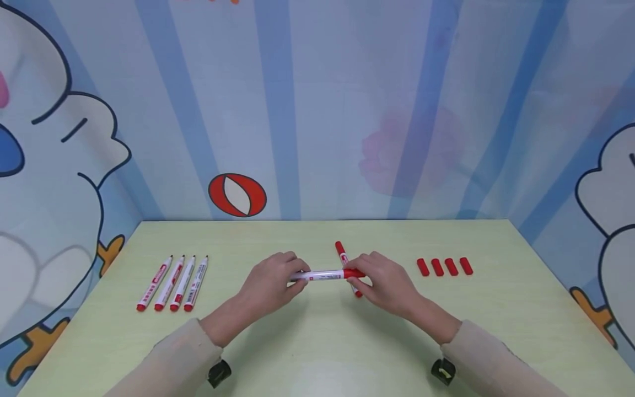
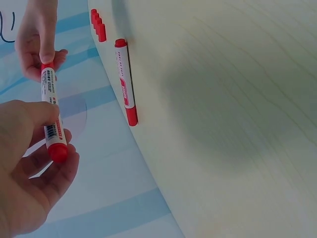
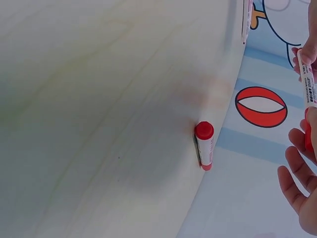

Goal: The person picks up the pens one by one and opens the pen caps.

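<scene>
A white marker with a red cap is held level in the air between both hands, over the middle of the table. My left hand (image 1: 273, 278) pinches its barrel (image 1: 322, 275) near the red-plugged rear end, which shows in the left wrist view. Between thumb and fingers, my right hand (image 1: 384, 278) grips the red cap (image 1: 353, 273) at the other end. The cap sits against the barrel. Behind and below lies a second capped marker (image 2: 125, 79) on the tabletop, partly hidden by the right hand in the head view.
Several uncapped markers (image 1: 170, 283) lie in a row on the left of the table (image 1: 317, 342), dark tips pointing away. Several loose red caps (image 1: 437, 267) are lined up on the right. A blue striped cartoon backdrop (image 1: 327, 110) rises behind the table's far edge.
</scene>
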`<state>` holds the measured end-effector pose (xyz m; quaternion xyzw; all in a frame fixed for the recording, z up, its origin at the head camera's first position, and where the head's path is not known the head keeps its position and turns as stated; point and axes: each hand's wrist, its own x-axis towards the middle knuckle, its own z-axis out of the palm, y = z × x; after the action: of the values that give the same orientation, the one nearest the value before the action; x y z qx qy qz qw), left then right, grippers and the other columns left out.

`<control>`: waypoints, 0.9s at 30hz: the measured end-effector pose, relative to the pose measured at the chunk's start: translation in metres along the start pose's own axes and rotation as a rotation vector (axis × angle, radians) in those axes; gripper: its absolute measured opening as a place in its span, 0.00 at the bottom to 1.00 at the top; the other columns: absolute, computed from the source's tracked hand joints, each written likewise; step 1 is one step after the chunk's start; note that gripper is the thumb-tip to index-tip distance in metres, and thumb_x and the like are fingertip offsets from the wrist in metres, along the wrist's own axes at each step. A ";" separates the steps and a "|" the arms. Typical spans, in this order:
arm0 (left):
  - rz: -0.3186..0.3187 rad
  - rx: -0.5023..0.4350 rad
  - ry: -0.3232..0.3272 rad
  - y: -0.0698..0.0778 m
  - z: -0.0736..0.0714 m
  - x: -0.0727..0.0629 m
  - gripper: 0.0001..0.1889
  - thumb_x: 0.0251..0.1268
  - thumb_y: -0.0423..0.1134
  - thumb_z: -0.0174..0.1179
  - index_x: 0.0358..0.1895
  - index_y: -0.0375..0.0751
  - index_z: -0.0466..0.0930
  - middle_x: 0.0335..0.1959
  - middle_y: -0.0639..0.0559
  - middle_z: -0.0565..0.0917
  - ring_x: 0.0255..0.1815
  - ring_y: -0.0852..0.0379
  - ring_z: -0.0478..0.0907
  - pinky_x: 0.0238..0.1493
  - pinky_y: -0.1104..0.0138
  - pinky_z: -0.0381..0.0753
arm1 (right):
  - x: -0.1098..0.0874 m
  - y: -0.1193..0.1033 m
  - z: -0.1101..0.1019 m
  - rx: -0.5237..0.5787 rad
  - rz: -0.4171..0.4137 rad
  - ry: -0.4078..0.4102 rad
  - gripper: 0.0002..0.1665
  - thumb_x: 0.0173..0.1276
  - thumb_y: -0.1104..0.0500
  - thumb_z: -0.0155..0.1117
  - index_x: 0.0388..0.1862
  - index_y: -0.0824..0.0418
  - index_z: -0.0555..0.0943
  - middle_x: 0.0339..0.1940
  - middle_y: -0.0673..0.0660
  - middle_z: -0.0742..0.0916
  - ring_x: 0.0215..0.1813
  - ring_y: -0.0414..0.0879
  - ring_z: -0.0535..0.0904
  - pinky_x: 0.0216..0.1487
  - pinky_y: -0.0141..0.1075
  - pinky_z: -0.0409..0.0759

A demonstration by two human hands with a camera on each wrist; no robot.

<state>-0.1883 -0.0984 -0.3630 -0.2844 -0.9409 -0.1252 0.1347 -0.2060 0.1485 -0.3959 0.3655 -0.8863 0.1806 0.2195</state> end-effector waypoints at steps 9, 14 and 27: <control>0.032 -0.028 0.015 0.000 0.000 -0.002 0.11 0.50 0.41 0.69 0.38 0.49 0.83 0.29 0.60 0.79 0.28 0.67 0.70 0.32 0.73 0.74 | -0.001 0.001 -0.002 0.034 -0.023 -0.026 0.16 0.54 0.55 0.71 0.41 0.52 0.79 0.28 0.43 0.83 0.30 0.39 0.74 0.29 0.25 0.73; 0.055 -0.030 0.057 0.001 0.001 -0.004 0.10 0.49 0.41 0.69 0.37 0.49 0.83 0.29 0.60 0.78 0.28 0.66 0.71 0.32 0.73 0.74 | -0.001 0.000 -0.003 0.053 -0.022 -0.034 0.14 0.55 0.56 0.70 0.40 0.52 0.77 0.26 0.42 0.81 0.29 0.39 0.73 0.27 0.24 0.71; 0.036 0.039 0.248 -0.031 -0.008 -0.021 0.13 0.42 0.37 0.73 0.35 0.49 0.83 0.26 0.59 0.76 0.27 0.63 0.69 0.24 0.73 0.71 | -0.019 0.037 -0.020 0.028 0.135 -0.074 0.08 0.60 0.59 0.65 0.38 0.54 0.78 0.29 0.45 0.82 0.26 0.34 0.72 0.27 0.26 0.73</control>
<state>-0.1878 -0.1366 -0.3673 -0.2808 -0.9140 -0.1388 0.2577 -0.2157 0.1938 -0.3952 0.3142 -0.9138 0.1940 0.1689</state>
